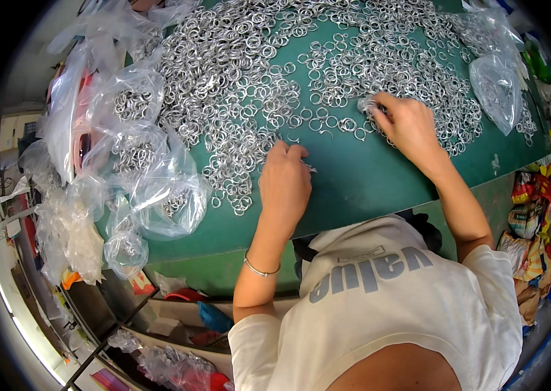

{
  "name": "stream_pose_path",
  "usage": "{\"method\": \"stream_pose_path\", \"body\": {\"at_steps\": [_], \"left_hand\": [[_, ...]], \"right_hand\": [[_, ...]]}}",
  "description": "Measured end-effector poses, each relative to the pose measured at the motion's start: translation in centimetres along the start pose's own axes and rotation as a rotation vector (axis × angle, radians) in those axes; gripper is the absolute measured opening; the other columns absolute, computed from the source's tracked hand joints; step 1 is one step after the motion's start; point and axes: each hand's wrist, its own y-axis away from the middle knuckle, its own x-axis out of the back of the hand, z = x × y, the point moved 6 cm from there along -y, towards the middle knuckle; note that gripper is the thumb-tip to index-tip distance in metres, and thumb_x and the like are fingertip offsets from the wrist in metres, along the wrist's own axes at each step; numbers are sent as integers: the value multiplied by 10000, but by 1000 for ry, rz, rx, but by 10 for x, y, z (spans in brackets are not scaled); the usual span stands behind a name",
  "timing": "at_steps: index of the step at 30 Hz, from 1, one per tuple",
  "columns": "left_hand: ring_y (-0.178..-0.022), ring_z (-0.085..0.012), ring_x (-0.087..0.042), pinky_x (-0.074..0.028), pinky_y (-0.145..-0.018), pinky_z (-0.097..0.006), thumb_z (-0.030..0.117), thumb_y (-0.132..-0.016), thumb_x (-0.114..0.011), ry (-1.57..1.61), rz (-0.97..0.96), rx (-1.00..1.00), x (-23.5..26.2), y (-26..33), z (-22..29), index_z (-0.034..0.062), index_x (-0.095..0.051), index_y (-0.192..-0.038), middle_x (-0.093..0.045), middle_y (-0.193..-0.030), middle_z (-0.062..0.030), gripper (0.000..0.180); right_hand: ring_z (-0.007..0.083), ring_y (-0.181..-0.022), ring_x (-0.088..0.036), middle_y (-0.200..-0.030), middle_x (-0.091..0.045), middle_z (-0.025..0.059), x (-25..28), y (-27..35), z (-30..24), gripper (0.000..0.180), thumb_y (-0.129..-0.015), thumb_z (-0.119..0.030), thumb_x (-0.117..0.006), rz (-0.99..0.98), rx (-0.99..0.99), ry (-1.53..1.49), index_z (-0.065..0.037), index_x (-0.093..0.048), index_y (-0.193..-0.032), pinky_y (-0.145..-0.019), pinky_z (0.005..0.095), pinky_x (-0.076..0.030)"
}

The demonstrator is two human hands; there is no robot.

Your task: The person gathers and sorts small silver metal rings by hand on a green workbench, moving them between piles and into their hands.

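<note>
1. Left hand (284, 182), at the frame's middle, lies knuckles up on the green table (360, 189), fingers curled on a small metal piece (310, 169) that juts right past the fingertips
2. Right hand (407, 125), upper right of centre, pinches a bunch of silver rings (367, 104) at the edge of the ring heap (275, 58)
3. Bare green surface runs between the hands and down to the table's near edge
4. Clear plastic bags (139, 156) holding rings crowd the left edge
</note>
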Motion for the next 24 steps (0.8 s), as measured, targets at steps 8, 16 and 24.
{"method": "stream_pose_path", "body": {"at_steps": [8, 16, 24], "left_hand": [[-728, -314, -533, -430, -633, -399, -18, -776, -538, 92, -48, -113, 9, -3, 0, 10, -557, -906, -512, -798, -143, 134], [-759, -319, -554, -452, -643, -390, 71, -782, -605, -182, 149, -184, -6, -50, 6, 14, -591, -894, -543, -808, -137, 126], [-738, -318, -539, -441, -636, -396, 54, -760, -601, -21, 163, -226, -8, -52, -2, 2, -590, -864, -521, -772, -138, 117]], "right_hand": [[324, -612, -606, -662, -616, 149, 20, 2, -11, 207, -765, -172, -628, 26, -17, 9, -67, -595, -940, -535, 418, -466], [252, -537, -580, -646, -592, 104, -33, -10, -46, 190, -796, -191, -606, -123, 232, -125, -9, -587, -846, -470, 365, -424], [83, -479, -434, -641, -496, 21, -18, -11, -11, 237, -880, -197, -509, -374, -418, -1850, 23, -574, -939, -341, 175, -238]]}}
